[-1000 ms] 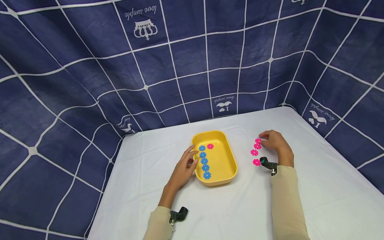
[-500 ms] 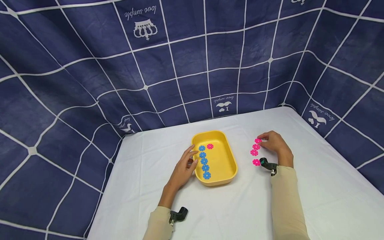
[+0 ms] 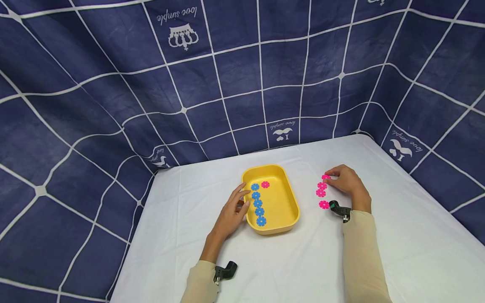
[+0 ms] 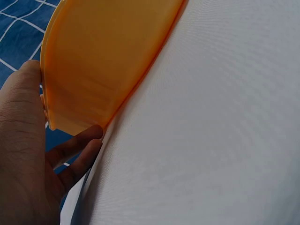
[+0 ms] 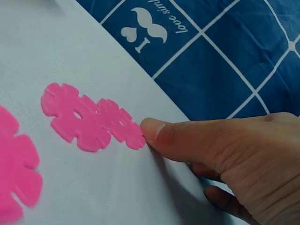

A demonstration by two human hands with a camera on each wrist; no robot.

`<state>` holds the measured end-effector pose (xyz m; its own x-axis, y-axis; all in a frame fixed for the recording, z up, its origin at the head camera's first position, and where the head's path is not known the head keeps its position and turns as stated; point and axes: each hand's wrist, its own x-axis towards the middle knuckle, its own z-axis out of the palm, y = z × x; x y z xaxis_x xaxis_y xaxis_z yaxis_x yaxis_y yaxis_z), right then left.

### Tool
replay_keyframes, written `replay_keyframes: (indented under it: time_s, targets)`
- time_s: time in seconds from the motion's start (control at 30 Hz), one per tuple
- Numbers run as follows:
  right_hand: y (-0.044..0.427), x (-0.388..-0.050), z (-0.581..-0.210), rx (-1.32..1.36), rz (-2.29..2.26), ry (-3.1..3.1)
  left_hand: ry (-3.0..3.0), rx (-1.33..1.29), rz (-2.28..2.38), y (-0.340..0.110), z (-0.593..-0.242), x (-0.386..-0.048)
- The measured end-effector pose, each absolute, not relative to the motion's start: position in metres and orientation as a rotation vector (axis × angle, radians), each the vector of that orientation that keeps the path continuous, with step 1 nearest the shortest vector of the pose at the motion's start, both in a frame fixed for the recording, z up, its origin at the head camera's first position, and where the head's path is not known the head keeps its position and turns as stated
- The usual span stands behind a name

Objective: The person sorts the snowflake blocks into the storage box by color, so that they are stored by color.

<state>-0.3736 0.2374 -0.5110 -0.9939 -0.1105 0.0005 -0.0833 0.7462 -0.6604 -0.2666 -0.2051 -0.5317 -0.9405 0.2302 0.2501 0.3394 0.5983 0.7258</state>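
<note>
My left hand [image 3: 229, 214] holds the left side of a yellow plastic tray [image 3: 289, 202]; thumb and a finger reach over the rim. In the left wrist view, two fingers [image 4: 77, 157] touch the orange-looking outer wall. Inside the tray lie several blue snowflake discs [image 3: 257, 203] in a column and one pink snowflake disc [image 3: 265, 184]. My right hand [image 3: 346, 179] pinches the edge of the farthest of several pink snowflake discs [image 5: 123, 124] on the cloth. Another pink disc [image 5: 75, 115] adjoins it in the right wrist view; a larger-looking one [image 5: 14, 173] is cut off at left.
A white cloth [image 3: 182, 235] covers the table. Blue curtains [image 3: 223, 84] with white grid lines stand along its back and sides. A black wrist mount [image 3: 338, 208] sits just by the nearest pink disc [image 3: 323, 205].
The second-farthest pink disc has shifted slightly left, closer in line with the one nearer to me. My right fingers have stayed almost in place. The left hand and tray have not moved.
</note>
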Motion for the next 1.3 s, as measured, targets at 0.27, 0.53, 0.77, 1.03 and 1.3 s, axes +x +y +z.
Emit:
replay_keyframes:
  time_s: [0.27, 0.53, 0.77, 1.03, 1.3]
  targets:
    - [0.236, -0.373, -0.513, -0.117, -1.084, 2.92, -2.688, -0.48, -1.271, -0.205, -0.531, -0.266]
    - [0.236, -0.372, -0.511, -0.102, -1.081, 2.928, -2.693, -0.489, -1.275, -0.204, -0.529, -0.266]
    - [0.236, -0.371, -0.507, -0.069, -1.054, 2.925, -2.699, -0.478, -1.274, -0.205, -0.529, -0.266]
    - [0.237, -0.368, -0.502, -0.03, -1.064, 2.914, -2.703, -0.472, -1.272, -0.205, -0.53, -0.265]
    - [0.237, -0.366, -0.491, -0.021, -1.108, 2.911, -2.701, -0.481, -1.278, -0.205, -0.529, -0.265]
